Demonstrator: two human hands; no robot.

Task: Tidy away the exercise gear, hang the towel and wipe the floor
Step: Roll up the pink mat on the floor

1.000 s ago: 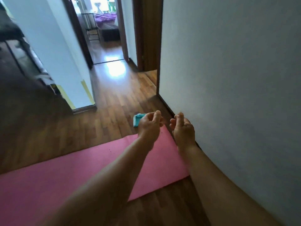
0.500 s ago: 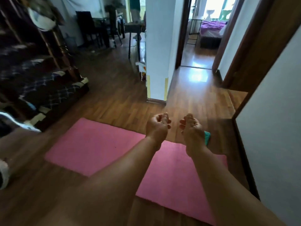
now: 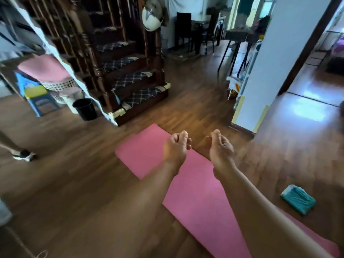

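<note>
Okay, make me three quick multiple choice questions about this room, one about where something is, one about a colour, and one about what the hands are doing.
1. Where is the folded teal cloth?
A. on the stairs
B. on the floor right of the mat
C. in a hand

2. What colour is the mat?
A. pink
B. blue
C. grey

3. What are the left hand and right hand holding?
A. the cloth
B. the bin
C. nothing

Answers: 1 B, it lies on the wood beside the mat's right edge. 2 A, plainly pink. 3 C, both are curled and empty above the mat.
</note>
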